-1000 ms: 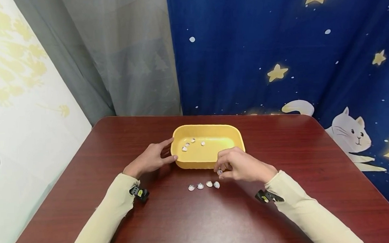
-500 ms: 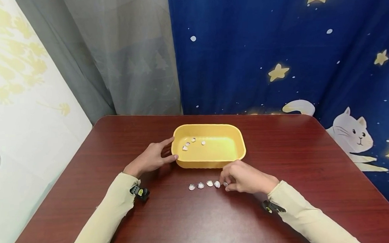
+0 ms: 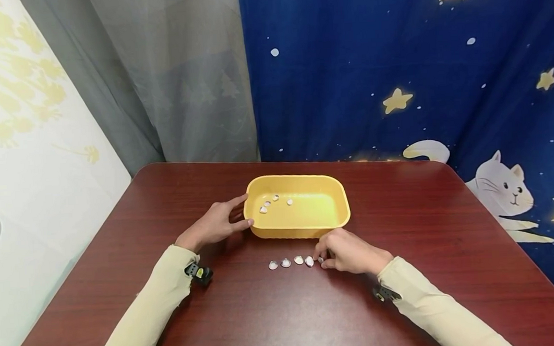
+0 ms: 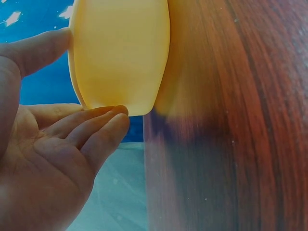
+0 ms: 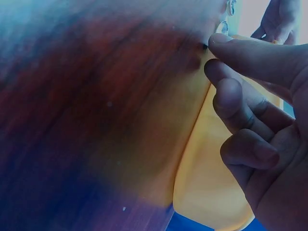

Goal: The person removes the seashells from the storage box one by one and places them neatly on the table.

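Observation:
A yellow plastic basin stands on the table, with several small, shiny, clear gems toward its left end. My left hand rests against that end, thumb and fingers spread and touching the rim; the left wrist view shows the fingers fairly straight. In front of the basin lies a row of gems. At the row's right end my right hand pinches one more gem between thumb and fingers, down at the table surface. In the right wrist view the thumb mostly hides it.
The dark red wooden table has rounded far corners. Behind it hang a grey curtain and a blue curtain with stars and a cat. A white patterned panel stands at the left.
My right hand has moved from the basin's front edge down to the row's right end with the gem, then stayed nearly still there. The left hand has kept its place.

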The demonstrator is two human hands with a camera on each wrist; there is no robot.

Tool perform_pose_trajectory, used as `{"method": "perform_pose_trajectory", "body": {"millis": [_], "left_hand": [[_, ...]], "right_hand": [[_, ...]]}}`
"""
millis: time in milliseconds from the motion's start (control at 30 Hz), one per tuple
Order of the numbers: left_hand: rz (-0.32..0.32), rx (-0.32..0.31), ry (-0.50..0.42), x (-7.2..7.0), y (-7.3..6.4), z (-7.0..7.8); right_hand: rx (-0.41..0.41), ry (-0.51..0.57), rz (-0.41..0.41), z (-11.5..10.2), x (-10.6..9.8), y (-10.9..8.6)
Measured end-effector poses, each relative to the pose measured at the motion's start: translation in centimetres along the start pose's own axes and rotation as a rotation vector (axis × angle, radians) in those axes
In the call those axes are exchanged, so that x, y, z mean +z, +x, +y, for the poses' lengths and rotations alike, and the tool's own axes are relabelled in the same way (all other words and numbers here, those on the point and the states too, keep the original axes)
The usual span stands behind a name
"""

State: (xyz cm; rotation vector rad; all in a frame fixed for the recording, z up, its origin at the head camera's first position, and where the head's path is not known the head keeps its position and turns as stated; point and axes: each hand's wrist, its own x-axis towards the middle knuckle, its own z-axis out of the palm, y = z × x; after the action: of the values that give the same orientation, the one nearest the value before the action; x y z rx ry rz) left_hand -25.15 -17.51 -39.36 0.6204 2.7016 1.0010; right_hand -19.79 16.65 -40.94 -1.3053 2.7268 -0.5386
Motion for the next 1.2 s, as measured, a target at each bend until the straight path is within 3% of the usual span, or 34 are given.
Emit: {"method": "perform_pose_trajectory", "body": {"millis": [1200], "left_hand": [[0.001, 0.005, -0.017, -0.19, -0.23, 0.11]], "right_hand": [[0.036, -0.075, 0.029, -0.43, -0.03, -0.14]]}}
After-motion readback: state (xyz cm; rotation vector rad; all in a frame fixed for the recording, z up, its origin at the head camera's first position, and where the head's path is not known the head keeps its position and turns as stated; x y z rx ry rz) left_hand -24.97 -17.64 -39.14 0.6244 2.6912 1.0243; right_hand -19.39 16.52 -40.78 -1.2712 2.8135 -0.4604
